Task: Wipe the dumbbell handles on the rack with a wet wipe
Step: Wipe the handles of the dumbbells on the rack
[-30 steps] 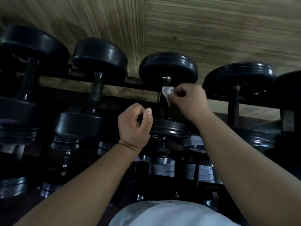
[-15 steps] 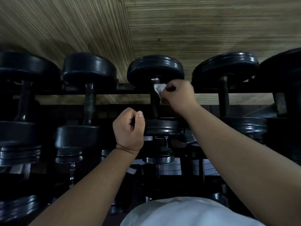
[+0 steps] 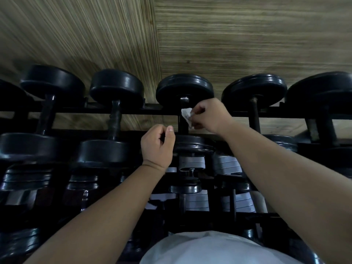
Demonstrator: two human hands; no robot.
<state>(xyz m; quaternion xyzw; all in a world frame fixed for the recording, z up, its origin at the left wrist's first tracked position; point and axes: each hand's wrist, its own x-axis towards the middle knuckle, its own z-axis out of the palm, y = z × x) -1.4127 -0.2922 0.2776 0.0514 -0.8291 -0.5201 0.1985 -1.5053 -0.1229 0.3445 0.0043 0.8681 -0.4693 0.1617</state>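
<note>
A row of black dumbbells lies across the top tier of the black rack (image 3: 156, 111). My right hand (image 3: 208, 116) pinches a small white wet wipe (image 3: 187, 115) against the dark handle (image 3: 183, 122) of the middle dumbbell (image 3: 184, 90), just below its far head. My left hand (image 3: 158, 145) hovers loosely curled with nothing in it, beside the near head (image 3: 192, 144) of that same dumbbell. The part of the handle behind the wipe is hidden.
More dumbbells sit left (image 3: 116, 86) and right (image 3: 254, 88) on the top tier. Lower tiers hold smaller dumbbells with silver plates (image 3: 191, 161). Wood-grain flooring (image 3: 228, 44) lies beyond the rack. My pale shirt (image 3: 209, 248) fills the bottom edge.
The view has shifted, so the rack sits lower in frame. My right hand stays on the middle handle with the wipe, a little lower along it. My left hand remains curled beside it.
</note>
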